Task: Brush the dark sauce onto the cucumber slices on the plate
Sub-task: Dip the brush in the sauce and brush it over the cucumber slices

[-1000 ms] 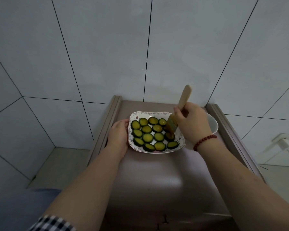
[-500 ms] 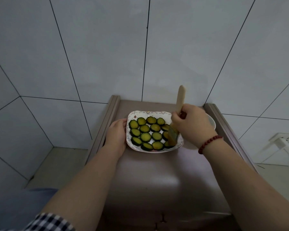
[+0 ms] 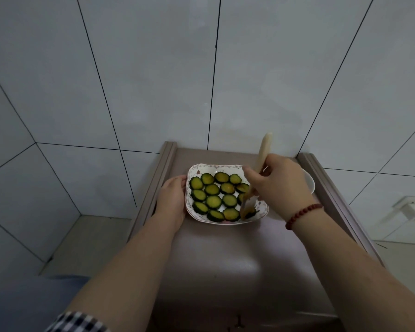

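Note:
A square white plate (image 3: 197,169) with a floral rim sits at the far end of a brown table top. Several green cucumber slices (image 3: 213,201) lie on it in rows, some glossy with sauce. My left hand (image 3: 173,199) holds the plate's left edge. My right hand (image 3: 277,185) grips a brush (image 3: 264,149) with a pale wooden handle pointing up. Its bristles (image 3: 247,207) rest on the slices at the plate's near right corner. A white bowl (image 3: 309,182) sits behind my right hand, its contents hidden.
The table (image 3: 216,271) has raised side rails on left and right and butts against a white tiled wall. A wall socket with a white plug (image 3: 411,209) is at the right. A blue cloth (image 3: 22,305) lies at the lower left.
The brush has swept from the right-hand slices down toward the plate's near right corner. My right hand followed toward me; my left hand stayed on the plate.

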Available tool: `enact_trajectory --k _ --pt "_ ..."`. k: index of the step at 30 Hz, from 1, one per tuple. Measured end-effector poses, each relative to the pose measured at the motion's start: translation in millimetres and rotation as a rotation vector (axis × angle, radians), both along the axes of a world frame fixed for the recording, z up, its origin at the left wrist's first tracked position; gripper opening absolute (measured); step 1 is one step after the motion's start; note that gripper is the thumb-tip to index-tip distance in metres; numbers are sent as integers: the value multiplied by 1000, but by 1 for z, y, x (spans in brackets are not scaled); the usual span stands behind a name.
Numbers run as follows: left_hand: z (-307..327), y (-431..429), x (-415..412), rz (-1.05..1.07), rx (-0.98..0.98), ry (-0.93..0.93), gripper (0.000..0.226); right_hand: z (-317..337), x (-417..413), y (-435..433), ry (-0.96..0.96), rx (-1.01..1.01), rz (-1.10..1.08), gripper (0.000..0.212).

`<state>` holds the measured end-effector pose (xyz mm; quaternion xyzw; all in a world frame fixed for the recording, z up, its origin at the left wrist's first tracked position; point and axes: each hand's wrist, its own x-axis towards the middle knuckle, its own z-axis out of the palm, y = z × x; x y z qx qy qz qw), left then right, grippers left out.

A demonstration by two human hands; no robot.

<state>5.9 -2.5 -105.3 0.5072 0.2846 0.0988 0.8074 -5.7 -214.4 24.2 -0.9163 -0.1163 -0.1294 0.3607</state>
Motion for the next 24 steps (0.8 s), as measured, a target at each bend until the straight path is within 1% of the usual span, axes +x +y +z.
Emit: enact_trajectory --k 2,6,9,13,15,17,21,24 --pt "0 -1 0 -6 -2 -4 37 0 1 0 24 -6 3 32" --pt "1 -1 -1 4 -7 -4 38 -4 -1 3 -58 23 -9 34" --pt "2 -1 -1 11 -12 -4 39 -7 -2 5 -71 11 -13 35" --pt "1 0 -1 16 2 -3 39 -9 -1 6 -106 47 -12 33" --pt "0 0 -1 10 1 -11 39 -10 -2 6 -73 16 10 32" --pt "1 -1 0 6 -4 -15 39 -9 -2 7 -49 29 16 31" --pt "1 0 -2 16 -1 -7 32 -9 -3 12 -62 178 1 29" --pt "2 0 -3 4 13 -3 24 -14 -5 19 12 124 46 30"
